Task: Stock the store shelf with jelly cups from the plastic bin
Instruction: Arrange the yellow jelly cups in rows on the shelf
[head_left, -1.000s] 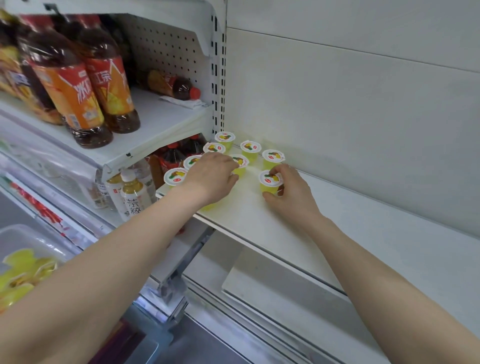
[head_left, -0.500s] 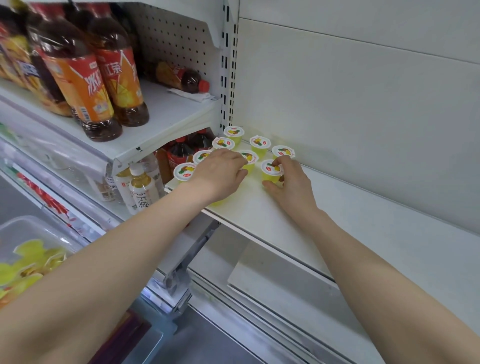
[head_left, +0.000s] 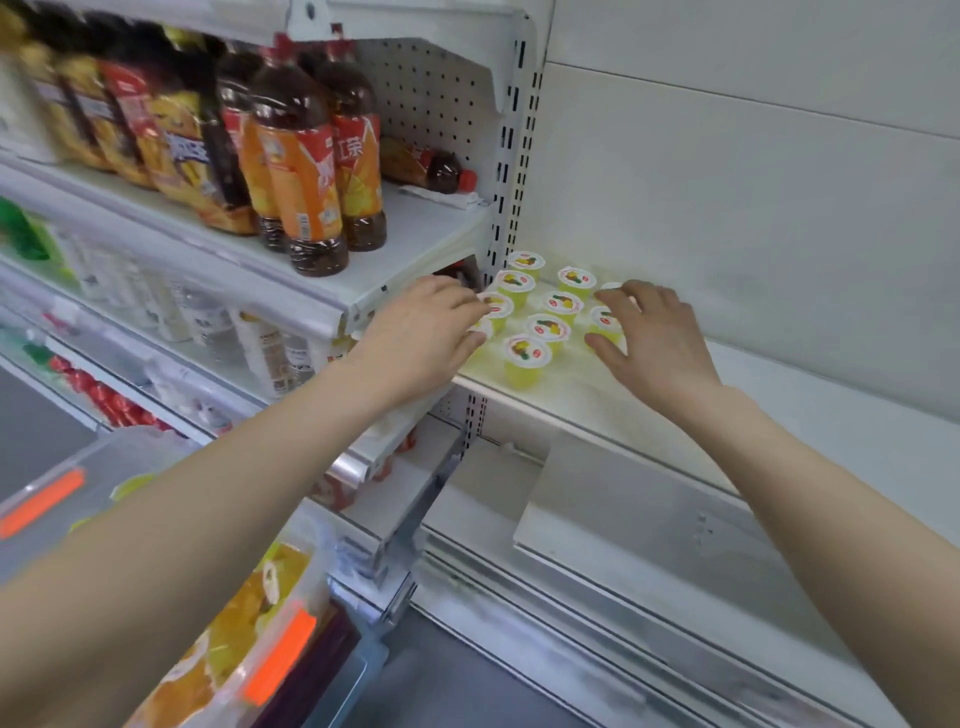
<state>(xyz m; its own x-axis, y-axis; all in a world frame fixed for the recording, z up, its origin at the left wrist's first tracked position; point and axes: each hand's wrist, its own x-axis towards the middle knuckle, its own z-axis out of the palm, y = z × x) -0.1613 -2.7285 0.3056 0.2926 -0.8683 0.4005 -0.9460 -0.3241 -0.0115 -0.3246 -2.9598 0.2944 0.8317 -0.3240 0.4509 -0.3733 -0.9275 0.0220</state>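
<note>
Several yellow jelly cups (head_left: 525, 359) with white printed lids stand clustered at the left end of the white shelf (head_left: 649, 415). My left hand (head_left: 423, 335) reaches in from the left, its straight fingertips touching the leftmost cups (head_left: 497, 306). My right hand (head_left: 652, 338) hovers at the cluster's right side with fingers spread; one cup (head_left: 605, 319) sits between its thumb and forefinger, and I see no grip on it. The clear plastic bin (head_left: 291, 613), bottom left, holds more yellow cups and is partly hidden by my left forearm.
Tea bottles (head_left: 306, 182) with orange labels stand on the upper shelf to the left, one lying at the back. More bottles (head_left: 270, 343) fill the shelf below it. A slotted upright post (head_left: 511, 156) divides the two bays. To the right the jelly shelf is bare.
My left hand has slid left off the cluster, uncovering the front cup. My right hand has loosened from the cup it pinched and spread its fingers. The view has shifted right and down.
</note>
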